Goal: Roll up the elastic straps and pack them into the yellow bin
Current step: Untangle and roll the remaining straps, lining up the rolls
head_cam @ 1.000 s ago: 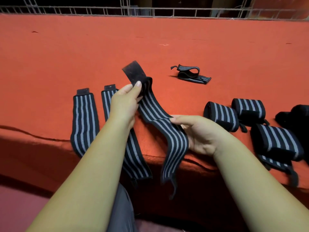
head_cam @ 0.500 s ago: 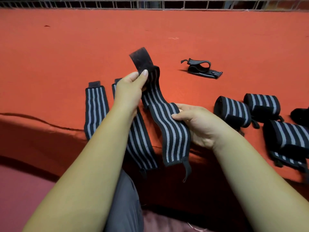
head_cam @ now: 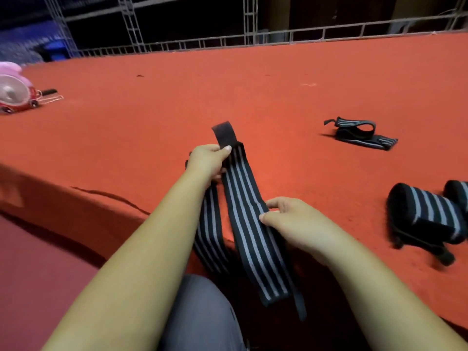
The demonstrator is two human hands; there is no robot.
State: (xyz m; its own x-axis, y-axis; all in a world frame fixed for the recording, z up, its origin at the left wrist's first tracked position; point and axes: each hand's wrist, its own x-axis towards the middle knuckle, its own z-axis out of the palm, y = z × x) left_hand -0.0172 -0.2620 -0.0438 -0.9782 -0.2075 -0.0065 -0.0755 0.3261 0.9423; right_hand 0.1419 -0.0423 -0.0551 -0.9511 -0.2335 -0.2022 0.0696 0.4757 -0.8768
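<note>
Strap: black elastic strap with grey stripes (head_cam: 240, 188), spanning both hands; near end hangs over the orange desk (head_cam: 177, 97) edge.
Left hand (head_cam: 207, 160): pinches the strap's far end.
Right hand (head_cam: 291, 221): grips the strap's middle.

A grey-striped black strap (head_cam: 247, 219) is held unrolled, black end raised. A second strap (head_cam: 211, 231) is draped beside it; a rolled strap (head_cam: 428, 214) and looped strap (head_cam: 359, 133) are laid rightward.

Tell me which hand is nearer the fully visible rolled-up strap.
Right. The right hand, pinching the flat strap mid-length, sits left of the rolled-up strap; the left hand grips the flat strap's far end, farther away.
</note>
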